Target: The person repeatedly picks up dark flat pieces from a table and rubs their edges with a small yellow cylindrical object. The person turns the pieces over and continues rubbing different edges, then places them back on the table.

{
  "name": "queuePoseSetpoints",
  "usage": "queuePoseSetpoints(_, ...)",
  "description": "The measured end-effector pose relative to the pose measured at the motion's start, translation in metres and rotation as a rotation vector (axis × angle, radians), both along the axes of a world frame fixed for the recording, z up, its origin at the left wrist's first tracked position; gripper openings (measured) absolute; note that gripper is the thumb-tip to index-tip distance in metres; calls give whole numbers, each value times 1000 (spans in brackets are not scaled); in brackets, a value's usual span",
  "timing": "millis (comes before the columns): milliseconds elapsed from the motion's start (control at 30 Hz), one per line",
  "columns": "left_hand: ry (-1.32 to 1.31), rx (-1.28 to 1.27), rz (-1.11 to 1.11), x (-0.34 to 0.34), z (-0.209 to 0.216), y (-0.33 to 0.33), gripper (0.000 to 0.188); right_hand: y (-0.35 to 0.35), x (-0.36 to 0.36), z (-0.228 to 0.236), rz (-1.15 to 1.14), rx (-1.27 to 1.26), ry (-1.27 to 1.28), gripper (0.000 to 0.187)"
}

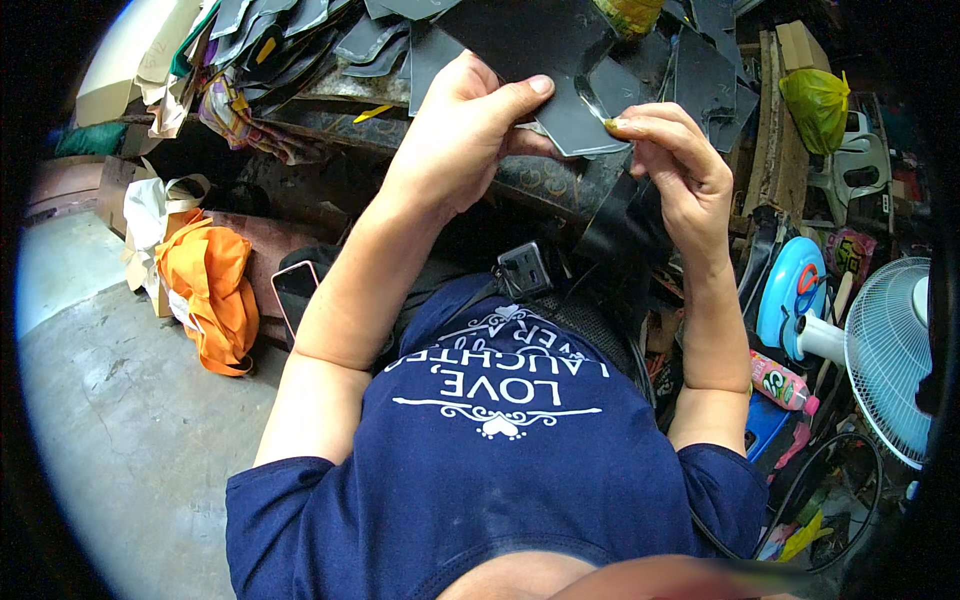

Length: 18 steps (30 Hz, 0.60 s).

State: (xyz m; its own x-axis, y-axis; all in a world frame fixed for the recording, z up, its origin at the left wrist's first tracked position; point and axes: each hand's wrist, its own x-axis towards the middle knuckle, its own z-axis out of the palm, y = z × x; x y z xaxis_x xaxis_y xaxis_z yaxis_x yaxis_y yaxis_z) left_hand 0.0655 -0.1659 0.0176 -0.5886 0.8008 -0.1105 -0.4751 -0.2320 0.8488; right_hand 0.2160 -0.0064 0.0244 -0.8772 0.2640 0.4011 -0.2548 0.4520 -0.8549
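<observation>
Over the near edge of a cluttered bench, my left hand (455,125) grips a flat, angular black sheet piece (525,45), its thumb pressed on top and its fingers underneath. To its right, my right hand (685,165) is closed in a pinch at the edge of the dark pieces. Between its stained fingertips is something thin, dark and shiny, too small to make out. A greyer cut piece (570,125) lies just under the black one, close to both hands. Many similar cut sheets (370,45) are piled across the bench behind.
At the right stand a white fan (890,350), a pink bottle (783,382) and a blue round object (790,295). A yellow-green bag (815,108) hangs beyond the bench. An orange cloth bag (205,285) and a phone (295,295) are at my left.
</observation>
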Motion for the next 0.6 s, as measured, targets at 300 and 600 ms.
queuePoseSetpoints(300, 52, 0, 59, -1, -2, 5, 32, -8, 2, 3, -128, 425, 107, 33)
queuePoseSetpoints(600, 108, -18, 106, 6, -4, 13, 36, -20, 1, 2, -232, 968, 152, 52)
